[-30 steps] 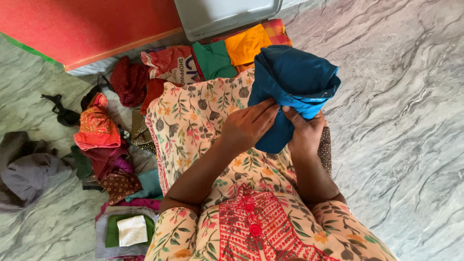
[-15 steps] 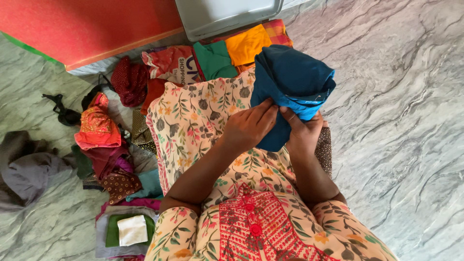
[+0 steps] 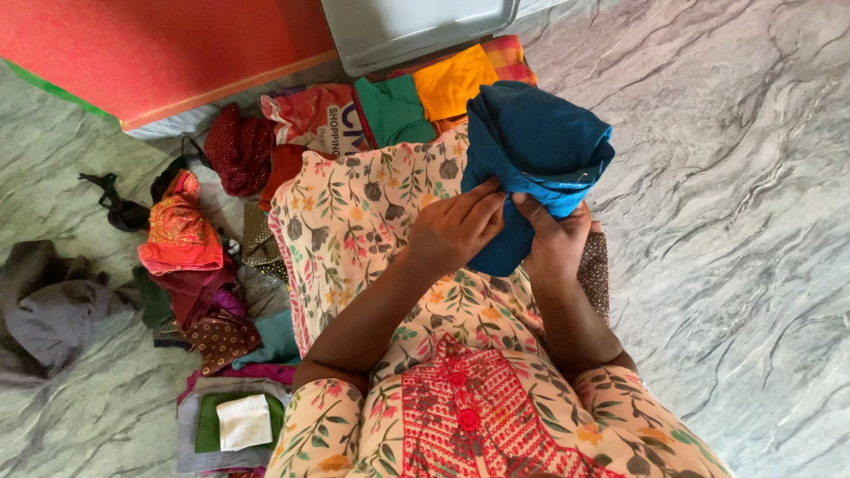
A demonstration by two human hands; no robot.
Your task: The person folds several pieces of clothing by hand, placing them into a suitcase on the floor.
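Note:
A dark teal-blue garment [image 3: 531, 142] with a lighter blue lining is bunched up above my lap. My left hand [image 3: 453, 228] grips its lower left part, fingers curled over the cloth. My right hand [image 3: 556, 237] holds the lower right part, thumb pressed into the fold. Both hands sit close together over my floral cream dress [image 3: 354, 221].
A heap of clothes lies at the left: an orange-pink piece [image 3: 177, 232], a maroon piece [image 3: 237, 147], a grey cloth [image 3: 49, 310]. Folded green [image 3: 390, 108] and orange [image 3: 452, 80] cloths lie ahead by a grey lid [image 3: 407, 26]. A small folded stack [image 3: 232, 423] sits lower left. Marble floor [image 3: 726, 221] spreads right.
The blue garment has been drawn slightly lower and tighter between my hands; the hands shifted only a little.

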